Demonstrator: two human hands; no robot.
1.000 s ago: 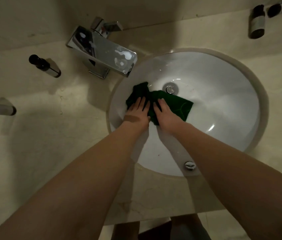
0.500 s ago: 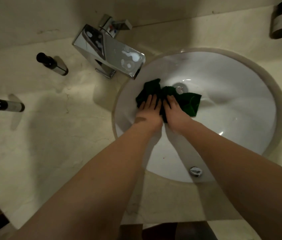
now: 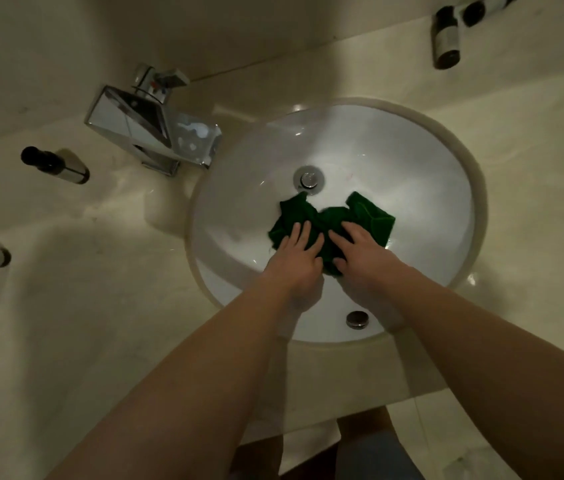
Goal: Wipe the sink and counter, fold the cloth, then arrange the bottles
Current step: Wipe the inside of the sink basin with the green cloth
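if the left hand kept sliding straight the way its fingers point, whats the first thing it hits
Pressed flat on the crumpled dark green cloth, the left hand points up the round white sink basin. Past the cloth's edge, it would probably meet the chrome drain stopper first, though depth is unclear.

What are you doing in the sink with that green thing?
A person is wiping the white sink with a crumpled green cloth. Both the left hand and the right hand press flat on it, just below the drain. The small dark bottles lie scattered on the counter, not arranged yet.
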